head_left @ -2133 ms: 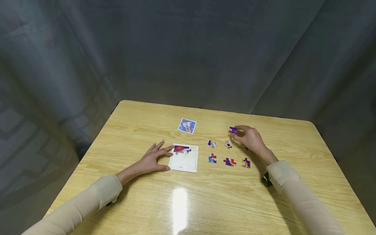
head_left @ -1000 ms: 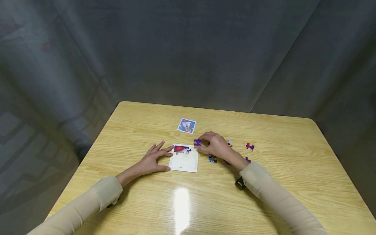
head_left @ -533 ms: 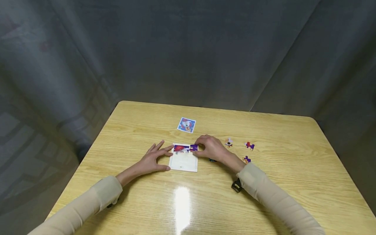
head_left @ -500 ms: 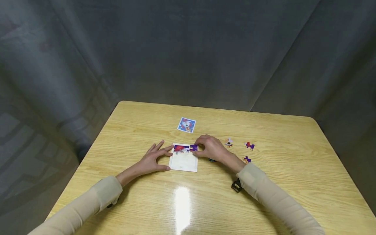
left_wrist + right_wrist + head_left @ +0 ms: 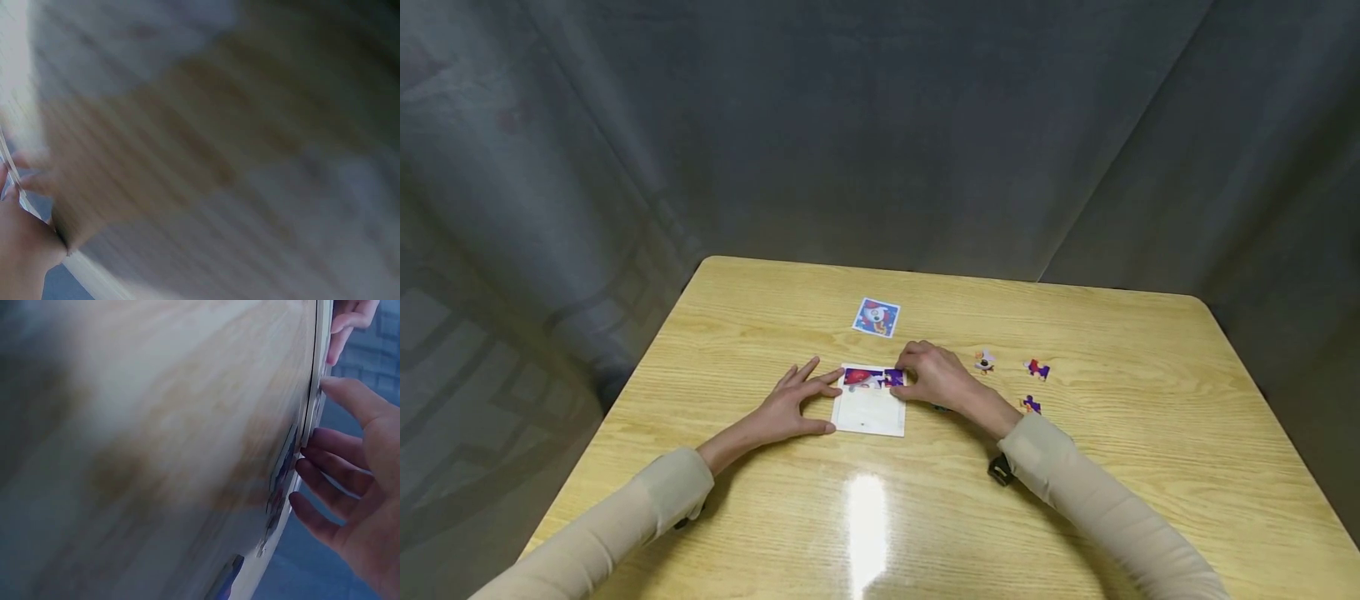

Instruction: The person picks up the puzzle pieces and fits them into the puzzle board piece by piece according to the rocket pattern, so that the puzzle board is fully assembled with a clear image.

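A white puzzle tray lies on the table, with red, white and purple pieces along its top left. My left hand touches the tray's left edge with spread fingers, the thumb at the lower corner and a finger higher up. At the tray's upper right corner my right hand pinches a purple puzzle piece between thumb and fingers, close beside the placed pieces. The right wrist view shows the right hand edge-on at the tray; the left wrist view shows part of the left hand.
Loose puzzle pieces lie to the right: a white one, a red one and a purple-orange one. A bluish piece is mostly hidden under the right hand. Behind the tray rests a small picture card.
My right hand has picked the purple puzzle piece up from the right-hand group and brought it left, down into the tray's upper right corner. My left hand has stayed at the tray's edge.
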Motion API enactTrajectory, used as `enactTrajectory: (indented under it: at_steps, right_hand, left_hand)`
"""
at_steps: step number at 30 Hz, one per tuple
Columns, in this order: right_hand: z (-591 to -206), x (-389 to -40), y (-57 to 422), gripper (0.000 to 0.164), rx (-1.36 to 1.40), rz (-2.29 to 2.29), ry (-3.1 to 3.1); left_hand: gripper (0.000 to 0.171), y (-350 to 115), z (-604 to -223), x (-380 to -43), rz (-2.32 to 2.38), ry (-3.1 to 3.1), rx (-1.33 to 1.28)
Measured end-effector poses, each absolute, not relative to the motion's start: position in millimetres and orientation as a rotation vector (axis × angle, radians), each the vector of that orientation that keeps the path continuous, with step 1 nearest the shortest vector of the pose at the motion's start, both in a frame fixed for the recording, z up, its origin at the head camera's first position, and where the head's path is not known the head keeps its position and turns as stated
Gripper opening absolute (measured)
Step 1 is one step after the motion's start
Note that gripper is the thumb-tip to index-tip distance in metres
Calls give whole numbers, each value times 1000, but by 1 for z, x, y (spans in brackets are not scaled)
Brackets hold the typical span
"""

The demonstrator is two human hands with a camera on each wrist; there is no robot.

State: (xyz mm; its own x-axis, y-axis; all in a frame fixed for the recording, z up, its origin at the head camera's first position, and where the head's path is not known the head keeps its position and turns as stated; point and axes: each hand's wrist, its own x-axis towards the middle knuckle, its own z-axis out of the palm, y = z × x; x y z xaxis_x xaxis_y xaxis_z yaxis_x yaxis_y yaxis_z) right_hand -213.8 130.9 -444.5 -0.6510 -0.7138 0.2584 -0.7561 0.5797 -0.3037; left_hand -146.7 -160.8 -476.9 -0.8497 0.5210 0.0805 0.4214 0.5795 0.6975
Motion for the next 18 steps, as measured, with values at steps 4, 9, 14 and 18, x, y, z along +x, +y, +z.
enactTrajectory:
  at_steps: [4,9,14,18]
  right_hand:
    - [-442,-213,131,34,1255,576,-2747]
    - [-442,-213,130,35,1276,548,-2741]
    - [-440,-211,128,35,1275,516,-2738]
    - [-438,-208,127,36,1256,487,-2760]
  left_hand:
    - [48,-162,-478,-147,1131,2671,809]
    - [48,-162,-478,-147,1134,2666,805]
    - [48,-162,-477,-147,1141,2665,801]
    - [48,-161,-477,-147,1146,2660,803]
